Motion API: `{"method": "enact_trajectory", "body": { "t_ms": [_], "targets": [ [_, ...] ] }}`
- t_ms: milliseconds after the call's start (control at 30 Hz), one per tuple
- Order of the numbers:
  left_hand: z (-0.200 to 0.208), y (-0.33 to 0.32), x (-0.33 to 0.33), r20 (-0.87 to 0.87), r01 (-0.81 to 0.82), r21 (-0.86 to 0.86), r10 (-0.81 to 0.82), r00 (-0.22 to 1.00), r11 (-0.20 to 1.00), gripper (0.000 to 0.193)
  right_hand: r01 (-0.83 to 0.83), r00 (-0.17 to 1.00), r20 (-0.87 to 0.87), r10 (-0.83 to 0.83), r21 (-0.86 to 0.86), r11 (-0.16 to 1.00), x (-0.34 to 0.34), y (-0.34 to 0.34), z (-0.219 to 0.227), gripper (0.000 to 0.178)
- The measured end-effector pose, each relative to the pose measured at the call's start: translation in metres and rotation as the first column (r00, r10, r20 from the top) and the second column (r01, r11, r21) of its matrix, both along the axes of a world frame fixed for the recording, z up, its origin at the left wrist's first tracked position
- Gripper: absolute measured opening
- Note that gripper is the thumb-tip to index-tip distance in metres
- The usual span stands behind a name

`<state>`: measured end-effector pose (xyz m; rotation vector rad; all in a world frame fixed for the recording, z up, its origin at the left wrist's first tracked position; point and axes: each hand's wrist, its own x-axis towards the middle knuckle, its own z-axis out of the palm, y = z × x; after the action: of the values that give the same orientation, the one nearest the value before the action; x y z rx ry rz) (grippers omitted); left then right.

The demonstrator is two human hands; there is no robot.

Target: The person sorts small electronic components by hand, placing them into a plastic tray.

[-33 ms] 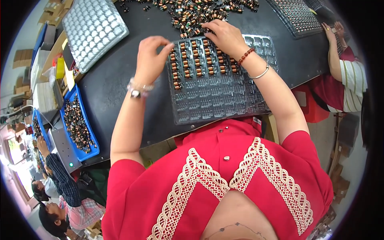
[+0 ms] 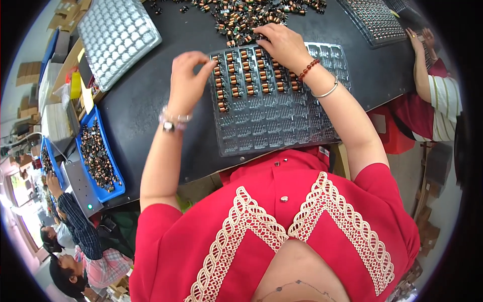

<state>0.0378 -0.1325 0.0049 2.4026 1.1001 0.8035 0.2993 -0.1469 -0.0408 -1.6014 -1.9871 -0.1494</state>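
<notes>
Small copper-wound coils (image 2: pixel 249 78) with dark ends fill the upper rows of a clear plastic tray (image 2: pixel 241 146) in front of me. By the tray's upper left corner is my left hand (image 2: pixel 185 83), its fingers curled, with a small gap between thumb and fingertips; I make out nothing between them. My right hand (image 2: pixel 284 45) reaches over the tray's far edge to the loose coil pile (image 2: pixel 241 22). Its thumb and forefinger are apart at the pile's near edge, and the palm hides some coils below.
An empty-looking moulded tray (image 2: pixel 118 35) lies at the far left. Blue bins (image 2: pixel 103 151) of small parts stand at left beside a grey box (image 2: pixel 80 183) with a green light. At far right is another filled tray (image 2: pixel 372 22), near a co-worker's hands (image 2: pixel 417 43). Other people sit at left.
My left hand has drawn back slightly to the left and toward me, off the tray's corner. My right hand has barely shifted at the pile's edge.
</notes>
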Motion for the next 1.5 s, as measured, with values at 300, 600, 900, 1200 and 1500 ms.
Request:
{"method": "enact_trajectory", "body": {
  "t_ms": [300,600,900,1200,1500],
  "targets": [
    [-0.035,-0.075,-0.008,0.055,-0.228,-0.199,0.243,0.968,0.953,0.011,-0.029,1.000,0.015,0.026,0.193,0.981,0.000,0.012,-0.007,0.025],
    [-0.043,-0.056,0.000,0.133,-0.285,-0.149,0.305,0.943,0.947,0.016,-0.036,0.999,-0.026,0.035,-0.022,0.999,0.000,-0.002,-0.006,0.021],
    [-0.040,0.080,0.058,-0.097,-0.049,0.212,0.071,0.993,0.976,0.025,-0.085,0.964,-0.247,0.094,0.044,0.995,-0.001,-0.030,0.020,0.017],
    [-0.034,0.052,0.041,0.303,-0.047,-0.240,0.120,0.945,0.970,0.023,-0.244,0.762,-0.646,0.040,-0.229,0.942,0.004,-0.066,0.015,0.023],
    [-0.020,-0.039,0.005,0.258,0.050,-0.598,0.132,0.957,0.800,0.027,-0.297,0.781,-0.622,0.050,-0.300,0.907,0.002,-0.082,0.010,0.018]
  ]
}}
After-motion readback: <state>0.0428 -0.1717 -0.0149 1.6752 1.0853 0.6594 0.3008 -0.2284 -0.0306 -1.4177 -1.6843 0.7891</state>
